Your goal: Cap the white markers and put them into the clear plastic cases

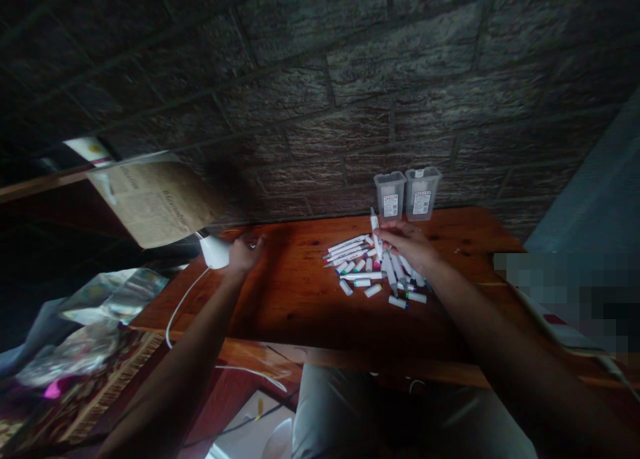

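My right hand (407, 242) pinches a white marker (375, 222) upright between thumb and fingers. Below it lies a pile of loose white markers (395, 272), with several in a row (347, 249) on its left side. Short white marker caps (373, 290) with coloured ends are scattered in front. At the left of the table, my left hand (244, 254) is closed beside the white lamp base (215, 252); a small light spot shows at its fingers, too small to make out. Whether this hand touches the base is unclear.
Two clear plastic containers (421, 196) with labels stand against the brick wall (350, 112). A printed paper lampshade (157, 199) leans over the left end of the wooden table (290, 299). A white cable (175, 306) hangs off the edge. Plastic bags (110, 292) lie further left.
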Available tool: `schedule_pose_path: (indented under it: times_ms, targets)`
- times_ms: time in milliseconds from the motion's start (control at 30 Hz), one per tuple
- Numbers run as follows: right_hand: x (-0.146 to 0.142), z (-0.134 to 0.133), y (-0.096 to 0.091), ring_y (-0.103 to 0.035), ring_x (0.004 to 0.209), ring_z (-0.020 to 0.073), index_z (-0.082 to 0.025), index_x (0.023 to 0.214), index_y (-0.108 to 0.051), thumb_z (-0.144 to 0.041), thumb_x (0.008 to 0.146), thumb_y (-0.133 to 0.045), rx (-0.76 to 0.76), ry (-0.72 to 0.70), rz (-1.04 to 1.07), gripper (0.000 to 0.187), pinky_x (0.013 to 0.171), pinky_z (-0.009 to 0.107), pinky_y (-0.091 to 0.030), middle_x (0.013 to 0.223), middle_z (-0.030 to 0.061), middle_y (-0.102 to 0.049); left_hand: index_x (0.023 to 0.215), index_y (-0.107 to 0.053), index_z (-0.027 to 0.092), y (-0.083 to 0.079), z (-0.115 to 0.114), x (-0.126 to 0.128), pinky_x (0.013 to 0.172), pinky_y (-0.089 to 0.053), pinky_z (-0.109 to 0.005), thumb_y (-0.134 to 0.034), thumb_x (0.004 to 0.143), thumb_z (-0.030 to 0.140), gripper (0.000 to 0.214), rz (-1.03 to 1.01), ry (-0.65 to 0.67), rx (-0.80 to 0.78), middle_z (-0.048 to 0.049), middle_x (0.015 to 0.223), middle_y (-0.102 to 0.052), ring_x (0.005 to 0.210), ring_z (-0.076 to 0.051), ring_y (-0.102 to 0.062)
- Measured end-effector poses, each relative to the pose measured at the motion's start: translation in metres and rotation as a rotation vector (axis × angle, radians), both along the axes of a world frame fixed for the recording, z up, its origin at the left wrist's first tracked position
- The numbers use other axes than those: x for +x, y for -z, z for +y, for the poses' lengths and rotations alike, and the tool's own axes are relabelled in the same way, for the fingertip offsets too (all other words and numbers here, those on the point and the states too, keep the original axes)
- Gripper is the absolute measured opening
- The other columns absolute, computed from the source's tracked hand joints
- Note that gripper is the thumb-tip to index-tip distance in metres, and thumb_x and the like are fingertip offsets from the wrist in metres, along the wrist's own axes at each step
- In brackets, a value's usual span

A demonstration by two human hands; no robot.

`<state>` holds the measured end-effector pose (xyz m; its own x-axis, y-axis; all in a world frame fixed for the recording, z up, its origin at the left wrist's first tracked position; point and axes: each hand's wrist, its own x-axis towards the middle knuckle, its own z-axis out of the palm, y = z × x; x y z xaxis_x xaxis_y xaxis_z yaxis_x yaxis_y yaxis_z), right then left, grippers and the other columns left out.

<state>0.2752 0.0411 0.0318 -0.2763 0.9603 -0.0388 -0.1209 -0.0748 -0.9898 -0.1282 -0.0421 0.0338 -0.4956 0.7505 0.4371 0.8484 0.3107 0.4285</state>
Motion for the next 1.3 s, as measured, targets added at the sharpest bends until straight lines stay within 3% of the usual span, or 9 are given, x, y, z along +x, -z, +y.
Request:
schedule_pose_path:
  times_ms: [100, 200, 267, 367, 533, 700, 833, 967, 1300]
  targets:
    - [-0.001, -0.001, 0.001, -0.063, 0.069, 0.0120, -0.021, 0.092, -0.070, -0.039, 0.059, -0.084, 0.007, -0.018, 0.051, 0.040, 0.057, 0.022, -0.040, 0.083, 0.0004, -0.072, 0.097, -0.072, 0.015, -0.003, 0.019, 0.067, 0.076, -0.049, -0.030, -0.054, 0.089, 0.049, 0.040, -0.071, 0.240, 0.249, -0.0112, 0.095, -0.075, 0.084, -0.023, -0.069]
    - [-0.001, 0.002, 0.006, -0.065, 0.070, 0.0136, -0.019, 0.091, -0.072, -0.039, 0.060, -0.084, 0.045, -0.036, 0.104, 0.039, 0.058, 0.022, -0.041, 0.080, 0.0019, -0.073, 0.093, -0.075, 0.017, -0.006, 0.033, 0.141, 0.081, -0.050, -0.030, -0.059, 0.089, 0.044, 0.031, -0.112, 0.499, 0.471, -0.0068, 0.089, -0.075, 0.083, -0.019, -0.067]
    - [-0.001, 0.006, 0.008, -0.065, 0.069, 0.0142, -0.019, 0.091, -0.073, -0.041, 0.060, -0.083, 0.062, -0.041, 0.143, 0.039, 0.057, 0.023, -0.042, 0.079, 0.0023, -0.073, 0.090, -0.075, 0.018, -0.007, 0.037, 0.179, 0.080, -0.050, -0.030, -0.062, 0.088, 0.040, 0.026, -0.131, 0.601, 0.517, -0.0055, 0.085, -0.074, 0.079, -0.018, -0.065]
    - [-0.001, 0.008, 0.007, -0.066, 0.071, 0.0144, -0.019, 0.089, -0.074, -0.042, 0.060, -0.084, 0.070, -0.017, 0.190, 0.038, 0.057, 0.022, -0.043, 0.081, 0.0031, -0.074, 0.093, -0.077, 0.020, -0.006, 0.035, 0.208, 0.081, -0.050, -0.032, -0.066, 0.086, 0.038, 0.022, -0.141, 0.666, 0.457, -0.0061, 0.088, -0.075, 0.081, -0.019, -0.065]
    - [-0.005, 0.001, -0.001, -0.062, 0.065, 0.0118, -0.017, 0.082, -0.074, -0.040, 0.063, -0.082, 0.134, -0.059, 0.200, 0.031, 0.057, 0.022, -0.041, 0.073, 0.0007, -0.071, 0.098, -0.078, 0.022, 0.000, 0.027, 0.211, 0.080, -0.051, -0.033, -0.072, 0.082, 0.040, 0.025, -0.218, 0.694, 0.354, -0.0078, 0.094, -0.075, 0.083, -0.020, -0.065]
    - [-0.007, -0.005, -0.005, -0.061, 0.066, 0.0120, -0.019, 0.081, -0.074, -0.037, 0.065, -0.081, 0.152, -0.144, 0.244, 0.026, 0.062, 0.024, -0.045, 0.076, -0.0004, -0.072, 0.095, -0.080, 0.022, 0.005, 0.024, 0.213, 0.069, -0.049, -0.028, -0.075, 0.078, 0.038, 0.024, -0.295, 0.721, 0.303, -0.0057, 0.082, -0.073, 0.073, -0.018, -0.064]
    - [-0.007, -0.006, -0.006, -0.060, 0.067, 0.0114, -0.021, 0.082, -0.075, -0.036, 0.066, -0.081, 0.198, -0.180, 0.251, 0.024, 0.062, 0.023, -0.044, 0.078, -0.0010, -0.071, 0.091, -0.080, 0.020, 0.006, 0.023, 0.217, 0.069, -0.050, -0.028, -0.078, 0.074, 0.039, 0.026, -0.587, 0.783, 0.201, -0.0061, 0.083, -0.077, 0.072, -0.019, -0.067]
    - [-0.008, -0.007, -0.007, -0.053, 0.061, 0.0090, -0.022, 0.086, -0.075, -0.039, 0.069, -0.080, 0.233, -0.189, 0.257, 0.024, 0.057, 0.023, -0.040, 0.072, -0.0025, -0.067, 0.094, -0.079, 0.017, 0.004, 0.019, 0.214, 0.066, -0.051, -0.027, -0.075, 0.078, 0.043, 0.031, -0.844, 0.925, -0.021, -0.0080, 0.086, -0.078, 0.070, -0.018, -0.068]
    - [-0.007, -0.007, -0.010, -0.040, 0.052, 0.0058, -0.021, 0.082, -0.074, -0.042, 0.068, -0.082, 0.167, -0.190, 0.335, 0.026, 0.048, 0.022, -0.031, 0.068, -0.0036, -0.060, 0.095, -0.078, 0.017, 0.001, 0.015, 0.212, 0.066, -0.051, -0.027, -0.079, 0.074, 0.043, 0.034, -0.868, 0.932, -0.046, -0.0083, 0.088, -0.078, 0.070, -0.019, -0.069]
